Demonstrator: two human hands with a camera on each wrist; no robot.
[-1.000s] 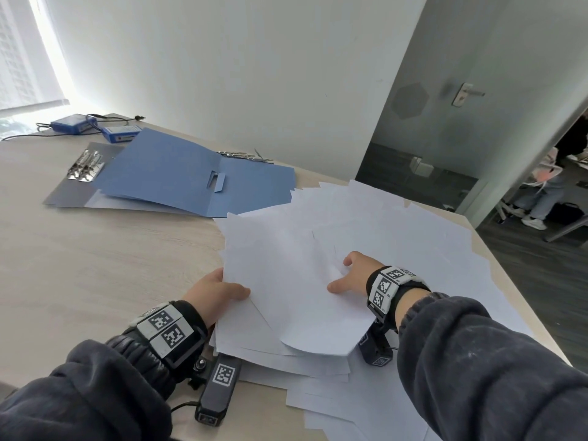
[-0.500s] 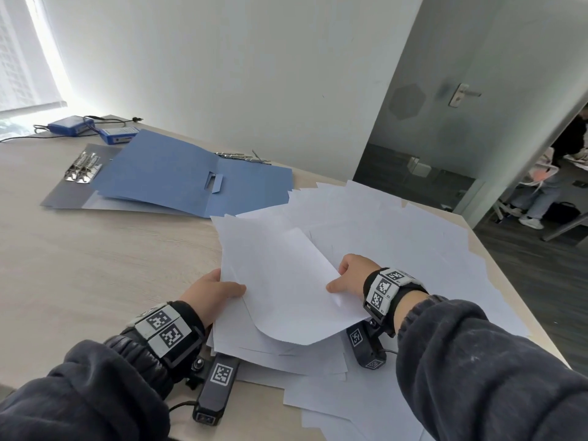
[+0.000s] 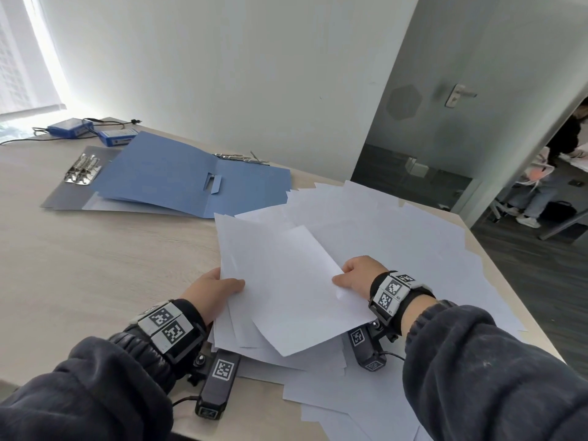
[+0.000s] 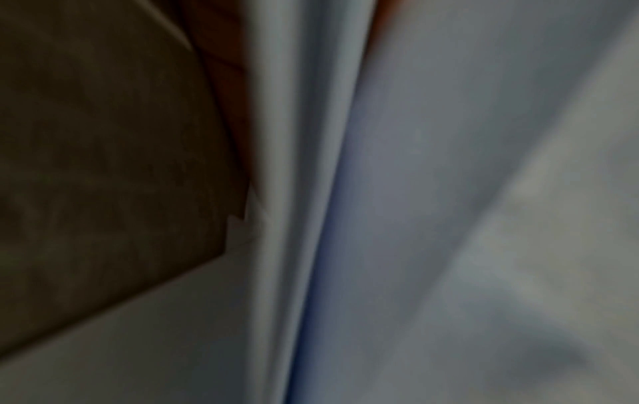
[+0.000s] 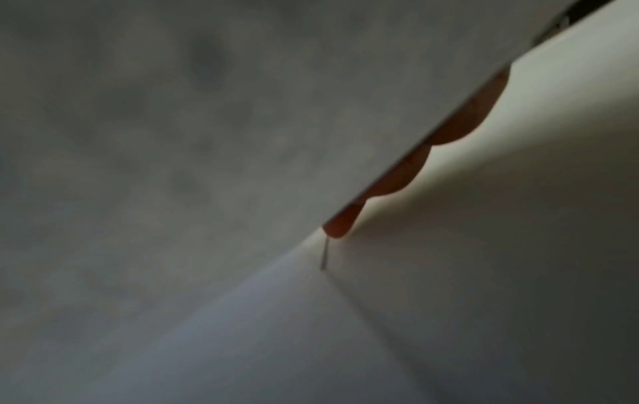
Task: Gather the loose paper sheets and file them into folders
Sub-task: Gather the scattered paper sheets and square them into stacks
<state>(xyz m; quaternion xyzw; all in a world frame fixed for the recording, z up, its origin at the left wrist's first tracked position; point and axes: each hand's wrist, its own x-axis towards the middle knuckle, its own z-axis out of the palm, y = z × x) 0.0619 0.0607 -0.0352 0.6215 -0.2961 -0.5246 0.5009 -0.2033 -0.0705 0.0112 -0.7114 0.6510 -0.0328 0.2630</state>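
A small stack of white paper sheets (image 3: 286, 281) is held between both hands above the table's near edge. My left hand (image 3: 213, 291) grips the stack's left edge, thumb on top. My right hand (image 3: 356, 278) pinches the top sheet's right edge, thumb on top; its fingertips (image 5: 397, 180) show under a paper edge in the right wrist view. Many more loose sheets (image 3: 397, 237) lie scattered across the right half of the table. An open blue folder (image 3: 178, 179) lies at the back left. The left wrist view is filled by blurred paper edges (image 4: 294, 191).
A grey binder with metal clips (image 3: 82, 170) lies under the folder's left side. Blue boxes with cables (image 3: 70, 127) sit at the far left corner. The wooden table (image 3: 95, 265) ends at the right beside an open doorway, where a person (image 3: 553, 173) sits beyond.
The top sheet has slid left and toward me in my right hand, onto the stack held by my left hand. The left hand has barely moved.
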